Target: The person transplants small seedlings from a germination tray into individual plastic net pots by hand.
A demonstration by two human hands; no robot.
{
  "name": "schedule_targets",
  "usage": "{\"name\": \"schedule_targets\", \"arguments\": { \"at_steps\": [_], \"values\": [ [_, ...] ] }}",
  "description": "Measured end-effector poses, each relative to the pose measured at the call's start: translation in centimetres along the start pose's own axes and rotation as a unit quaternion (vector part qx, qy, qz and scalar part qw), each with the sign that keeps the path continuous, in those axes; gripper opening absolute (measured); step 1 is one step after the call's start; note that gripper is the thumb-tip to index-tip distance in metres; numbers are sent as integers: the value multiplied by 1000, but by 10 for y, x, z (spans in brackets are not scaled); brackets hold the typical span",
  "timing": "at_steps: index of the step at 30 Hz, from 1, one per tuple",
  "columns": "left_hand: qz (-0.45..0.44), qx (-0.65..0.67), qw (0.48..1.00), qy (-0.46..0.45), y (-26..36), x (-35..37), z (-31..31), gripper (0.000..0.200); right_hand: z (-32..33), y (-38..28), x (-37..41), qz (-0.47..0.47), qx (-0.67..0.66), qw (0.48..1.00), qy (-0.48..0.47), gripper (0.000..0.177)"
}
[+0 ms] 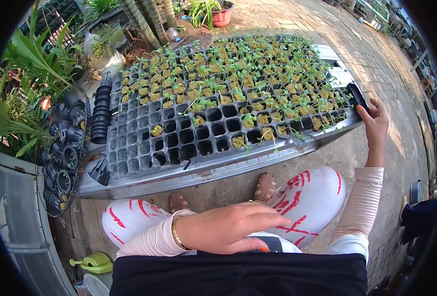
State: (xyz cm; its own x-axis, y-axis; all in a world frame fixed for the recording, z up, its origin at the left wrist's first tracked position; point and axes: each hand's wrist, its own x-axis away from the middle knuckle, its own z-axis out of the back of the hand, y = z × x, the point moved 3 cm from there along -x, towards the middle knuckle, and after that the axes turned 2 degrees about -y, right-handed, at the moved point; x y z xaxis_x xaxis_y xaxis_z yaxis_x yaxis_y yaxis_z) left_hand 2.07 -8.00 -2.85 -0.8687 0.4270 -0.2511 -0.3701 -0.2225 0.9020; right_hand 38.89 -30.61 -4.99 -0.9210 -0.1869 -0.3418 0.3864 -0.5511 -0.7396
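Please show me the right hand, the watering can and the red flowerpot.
Right hand (376,127): head view, back of hand.
Watering can (99,264): head view, its body.
Red flowerpot (222,18): head view, outer wall.

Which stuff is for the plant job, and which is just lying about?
Part of the job, it seems:
seedling trays
black piece at the right hand
stacked black pots, probably

Just lying about, I think:
green watering can
red pot with a plant

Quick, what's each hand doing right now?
Left hand: loosely open, nothing visible in it.
Right hand: at a black plastic piece; whether it grips it cannot be told.
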Motion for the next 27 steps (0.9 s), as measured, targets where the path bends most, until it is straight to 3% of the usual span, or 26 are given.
{"name": "schedule_targets", "arguments": {
  "at_steps": [2,4,5,6,8,9,10,11,15,18,20,24,27],
  "values": [
    [-19,-3,999,28,14,14,14,53,-5,6,-5,3,23,1000,-10,60],
    [-4,-10,997,70,25,29,29,49,4,0,-1,64,146,986,54,64],
    [14,-32,995,98,31,34,37,46,10,-17,5,40,183,980,61,68],
    [16,-33,994,101,37,39,43,46,15,-37,11,19,151,985,77,60],
    [76,-109,980,148,42,50,55,44,22,-49,8,68,-45,993,86,44],
    [83,-157,967,181,44,52,62,42,29,-59,9,68,-45,993,86,44],
    [82,-158,967,181,47,53,68,42,31,-76,13,75,-180,981,7,38],
    [105,-211,941,243,50,56,77,40,30,-95,19,82,-311,944,-73,37],
    [149,-333,838,407,55,62,106,35,-3,-192,57,147,-372,907,-137,39],
    [173,-350,808,441,55,68,118,33,-20,-238,79,209,-332,916,-77,45],
    [191,-351,803,441,56,70,119,33,-26,-260,92,390,-143,905,-89,54],
    [222,-358,803,421,58,69,118,30,-37,-266,104,333,-206,908,-148,57],
    [218,-317,834,395,59,57,109,28,-47,-263,103,291,-299,863,-283,42]
  ]
}}
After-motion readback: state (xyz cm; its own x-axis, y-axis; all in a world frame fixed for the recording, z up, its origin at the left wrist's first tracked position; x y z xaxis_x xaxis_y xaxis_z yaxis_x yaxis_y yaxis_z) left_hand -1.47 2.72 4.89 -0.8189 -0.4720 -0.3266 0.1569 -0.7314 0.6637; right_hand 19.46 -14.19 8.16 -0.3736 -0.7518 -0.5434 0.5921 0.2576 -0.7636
